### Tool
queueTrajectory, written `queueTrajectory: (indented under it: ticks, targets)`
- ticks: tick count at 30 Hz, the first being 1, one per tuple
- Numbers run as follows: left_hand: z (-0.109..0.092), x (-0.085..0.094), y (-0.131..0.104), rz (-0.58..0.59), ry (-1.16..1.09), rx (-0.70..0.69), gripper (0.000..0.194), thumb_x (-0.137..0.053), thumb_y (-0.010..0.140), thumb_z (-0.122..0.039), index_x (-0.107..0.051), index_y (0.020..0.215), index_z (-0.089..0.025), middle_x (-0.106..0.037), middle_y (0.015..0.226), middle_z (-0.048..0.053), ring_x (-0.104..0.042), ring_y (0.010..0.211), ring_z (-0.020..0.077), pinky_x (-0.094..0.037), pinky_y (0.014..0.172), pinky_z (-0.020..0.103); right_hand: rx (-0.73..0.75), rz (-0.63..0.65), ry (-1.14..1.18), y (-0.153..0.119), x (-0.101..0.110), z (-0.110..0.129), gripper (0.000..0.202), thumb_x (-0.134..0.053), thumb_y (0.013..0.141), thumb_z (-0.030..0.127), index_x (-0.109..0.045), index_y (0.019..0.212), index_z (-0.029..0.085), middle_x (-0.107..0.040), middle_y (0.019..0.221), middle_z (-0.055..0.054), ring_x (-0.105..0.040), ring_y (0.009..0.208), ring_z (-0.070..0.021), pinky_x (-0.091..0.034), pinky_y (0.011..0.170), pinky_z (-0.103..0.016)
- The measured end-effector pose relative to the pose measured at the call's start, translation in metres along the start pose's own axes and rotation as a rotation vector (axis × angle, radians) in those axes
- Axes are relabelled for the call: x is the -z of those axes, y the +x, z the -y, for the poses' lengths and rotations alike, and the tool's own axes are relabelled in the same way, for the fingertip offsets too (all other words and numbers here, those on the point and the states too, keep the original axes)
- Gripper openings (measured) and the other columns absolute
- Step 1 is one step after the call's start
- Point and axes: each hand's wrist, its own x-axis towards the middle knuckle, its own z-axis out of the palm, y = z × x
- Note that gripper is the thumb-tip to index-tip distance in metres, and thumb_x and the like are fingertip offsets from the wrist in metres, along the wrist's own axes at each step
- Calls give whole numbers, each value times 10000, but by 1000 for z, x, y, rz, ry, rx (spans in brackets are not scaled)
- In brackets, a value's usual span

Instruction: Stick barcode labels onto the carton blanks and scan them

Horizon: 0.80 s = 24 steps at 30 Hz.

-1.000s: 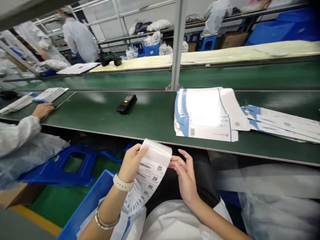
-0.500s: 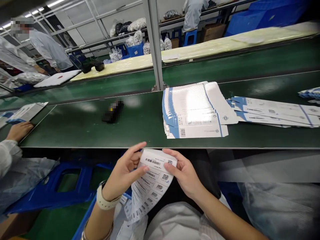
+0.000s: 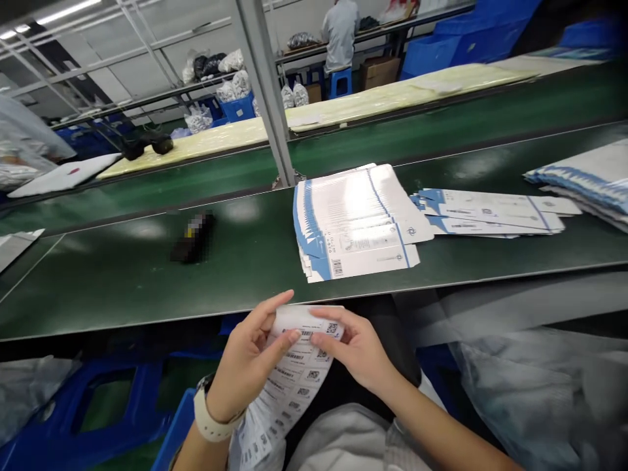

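Note:
A long strip of white labels [image 3: 294, 373] with barcodes and QR codes hangs in folds below the table edge. My left hand [image 3: 258, 350] pinches its upper left part between thumb and fingers, the index finger stretched out. My right hand [image 3: 356, 343] grips the upper right side, its thumb near the left thumb. Beyond the hands, a fanned stack of flat white and blue cartons [image 3: 353, 222] lies on the green work surface [image 3: 245, 275].
More flat cartons [image 3: 495, 212] lie to the right, with another pile [image 3: 593, 176] at the right edge. A dark, partly blurred object [image 3: 193, 239] lies on the left. A metal post [image 3: 267, 91] stands behind the stack. A seated person [image 3: 341, 36] is in the background.
The view has turned right, so the cartons appear further left and more of the right pile shows. My right thumb has moved inward across the labels toward my left thumb.

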Motion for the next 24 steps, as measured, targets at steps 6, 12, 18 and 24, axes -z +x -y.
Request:
queueTrajectory:
  ticks: [6,12,18,24]
  targets:
    - [4,-8,6,-24,-72,35,366,-606,762,-332,-539,1103,-217,-675,823,40,-635,731,176,-525,594,249,67,-82,-122,-1,6,-4,199,-654,743,326,-694,922,248,-675,901,-31,-615,793,-162,-499,714,-277]
    - [8,-4,9,-127,170,-72,270,-615,752,-324,-576,1013,-262,-624,1002,36,-611,859,188,-532,666,274,-32,-50,32,-4,6,-4,439,-632,763,335,-544,1191,293,-626,1043,-29,-595,861,-163,-491,722,-270]
    - [9,-5,13,-372,601,-482,115,-617,745,-214,-646,840,-273,-472,1209,49,-438,1160,273,-445,893,427,-112,-20,347,-4,5,5,356,-596,796,335,-586,1148,282,-631,1108,-20,-562,1039,-193,-423,904,-329]
    - [1,-4,-21,-243,838,-778,228,-600,751,-211,-663,950,-305,-639,976,44,-506,1073,277,-275,1035,516,-189,-103,506,-3,8,2,328,-539,824,385,-639,1087,216,-641,1109,-59,-556,1061,-222,-360,963,-374]
